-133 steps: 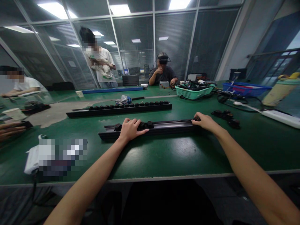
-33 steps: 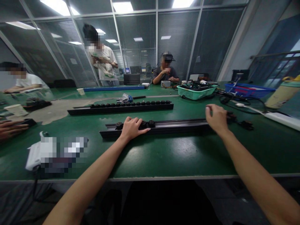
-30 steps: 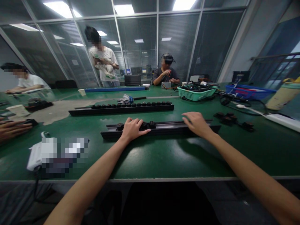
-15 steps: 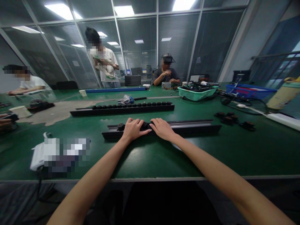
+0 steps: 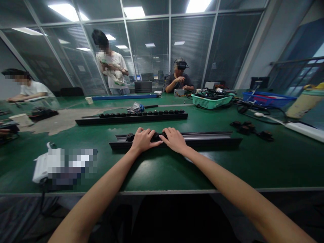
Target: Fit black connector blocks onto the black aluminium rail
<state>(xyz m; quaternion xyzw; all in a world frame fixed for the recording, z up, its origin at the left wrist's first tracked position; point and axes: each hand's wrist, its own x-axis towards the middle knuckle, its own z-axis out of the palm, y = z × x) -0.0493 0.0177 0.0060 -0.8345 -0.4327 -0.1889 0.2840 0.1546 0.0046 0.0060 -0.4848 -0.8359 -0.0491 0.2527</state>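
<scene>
A long black rail with a silvery channel lies crosswise on the green table in front of me. Small black blocks sit in the left part of its channel. My left hand is curled over the rail and those blocks, its thumb stretched toward the right hand. Close beside it, my right hand grips a black block at the channel, fingers over the far side and thumb at the near side. The fingers partly hide the blocks. Farther back lies a second black rail, lined with several similar blocks.
Loose black blocks lie to the right. Behind them stand a green basket of cables, a blue basket and a white power strip. At left are a white device and a paper cup. Other people are around the table.
The right end of the near rail sits slightly farther right and nearer me. My right hand has shifted a little at the block; my left hand is nearly unmoved.
</scene>
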